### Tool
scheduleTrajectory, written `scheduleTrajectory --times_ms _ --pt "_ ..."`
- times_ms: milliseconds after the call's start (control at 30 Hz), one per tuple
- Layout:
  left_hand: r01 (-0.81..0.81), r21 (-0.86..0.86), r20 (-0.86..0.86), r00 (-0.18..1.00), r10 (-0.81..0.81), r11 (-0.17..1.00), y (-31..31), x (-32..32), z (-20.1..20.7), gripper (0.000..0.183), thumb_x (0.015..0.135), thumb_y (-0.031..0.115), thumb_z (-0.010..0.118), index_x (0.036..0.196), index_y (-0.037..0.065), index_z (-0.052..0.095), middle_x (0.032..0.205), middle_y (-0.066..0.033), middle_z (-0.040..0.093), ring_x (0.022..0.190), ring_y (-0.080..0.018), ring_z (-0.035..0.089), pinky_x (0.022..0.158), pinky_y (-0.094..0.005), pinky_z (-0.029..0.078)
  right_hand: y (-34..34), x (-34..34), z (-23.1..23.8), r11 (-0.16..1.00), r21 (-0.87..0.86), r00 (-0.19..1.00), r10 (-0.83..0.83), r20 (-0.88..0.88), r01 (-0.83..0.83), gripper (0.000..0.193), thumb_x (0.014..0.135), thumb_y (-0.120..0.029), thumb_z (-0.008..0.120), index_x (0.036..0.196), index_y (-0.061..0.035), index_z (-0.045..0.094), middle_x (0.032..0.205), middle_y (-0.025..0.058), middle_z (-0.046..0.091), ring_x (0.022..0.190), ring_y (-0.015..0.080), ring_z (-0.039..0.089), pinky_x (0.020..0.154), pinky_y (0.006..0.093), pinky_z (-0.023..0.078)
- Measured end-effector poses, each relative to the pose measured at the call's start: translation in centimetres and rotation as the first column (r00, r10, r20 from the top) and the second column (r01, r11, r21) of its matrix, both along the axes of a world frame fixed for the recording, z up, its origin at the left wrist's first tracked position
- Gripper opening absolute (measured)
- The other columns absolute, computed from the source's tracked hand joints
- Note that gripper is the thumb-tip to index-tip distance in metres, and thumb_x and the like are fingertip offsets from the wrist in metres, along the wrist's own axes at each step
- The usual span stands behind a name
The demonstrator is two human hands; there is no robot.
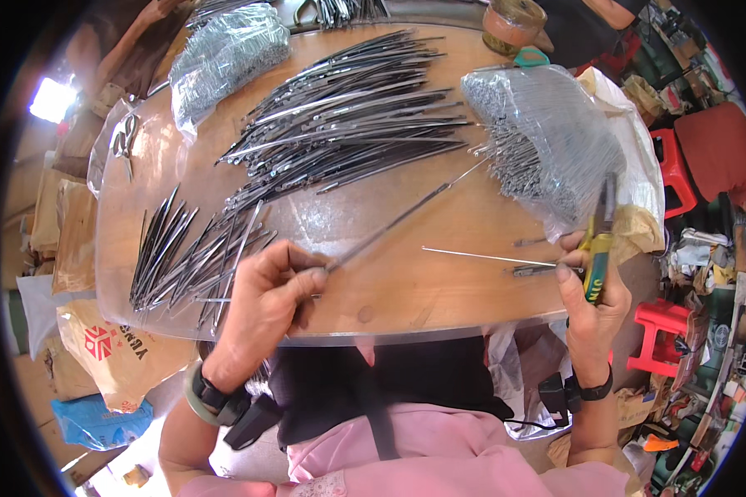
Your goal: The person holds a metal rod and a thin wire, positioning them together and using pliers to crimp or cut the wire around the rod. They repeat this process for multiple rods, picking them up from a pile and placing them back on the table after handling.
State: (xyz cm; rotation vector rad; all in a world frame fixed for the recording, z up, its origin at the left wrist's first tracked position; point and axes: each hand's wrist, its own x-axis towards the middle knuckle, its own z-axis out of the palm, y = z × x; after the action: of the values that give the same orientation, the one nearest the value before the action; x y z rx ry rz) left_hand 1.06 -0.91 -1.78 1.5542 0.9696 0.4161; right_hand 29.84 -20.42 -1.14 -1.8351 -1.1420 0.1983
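My left hand is closed, with thumb and fingers pinching the near end of a slim dark rod. The rod slants up to the right, and its thin bright tip reaches toward a clear plastic bag of thin metal wires. Pliers with green and yellow handles stand jaws up in my closed right hand. Between that hand's thumb and fingers is also a thin silvery wire, pointing left above the table. Left of my left hand lies a smaller pile of dark strips.
A large heap of dark metal strips covers the table's far middle. Another clear bag of metal pieces lies at the far left, with scissors nearer. A tape roll sits at the back. Red stools stand right of the table.
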Motion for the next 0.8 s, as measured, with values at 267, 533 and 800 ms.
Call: scheduleTrajectory --times_ms 267,533,800 --pt "0.034 -0.879 0.355 0.711 0.607 0.475 -5.7 -2.9 -0.1 0.05 0.088 0.012 0.07 0.132 0.001 0.052 0.084 -0.009 0.058 0.049 -0.0106 0.048 0.039 -0.0222 0.035 -3.0 -1.1 -1.8 0.952 0.147 0.304 0.061 -0.951 0.269 0.013 0.088 -0.005 0.065 0.1 -0.0008 0.063 0.113 0.0149 0.06 0.088 0.0187 0.056 0.07 0.032 0.046" --pt "0.083 -0.785 0.345 0.882 0.321 0.614 -7.2 0.5 -0.7 0.017 0.086 0.0 0.069 0.102 -0.003 0.066 0.083 -0.0098 0.063 0.053 -0.0136 0.053 0.043 -0.026 0.039 -1.3 -1.7 0.3 0.979 0.203 0.676 0.165 -0.718 -0.023 0.016 0.086 -0.008 0.069 0.097 0.0013 0.062 0.116 0.0154 0.057 0.087 0.0177 0.056 0.072 0.0303 0.046" --pt "0.013 -0.445 0.167 0.983 0.069 0.896 -8.3 0.7 -0.9 0.007 0.086 -0.001 0.071 0.09 -0.004 0.067 0.081 -0.0031 0.065 0.064 -0.0093 0.056 0.059 -0.0237 0.045 -0.6 -3.2 0.9 0.964 -0.051 0.91 0.229 -0.345 -0.262 0.015 0.078 -0.002 0.073 0.09 -0.0003 0.066 0.101 0.0126 0.062 0.088 0.0189 0.061 0.077 0.0317 0.048"
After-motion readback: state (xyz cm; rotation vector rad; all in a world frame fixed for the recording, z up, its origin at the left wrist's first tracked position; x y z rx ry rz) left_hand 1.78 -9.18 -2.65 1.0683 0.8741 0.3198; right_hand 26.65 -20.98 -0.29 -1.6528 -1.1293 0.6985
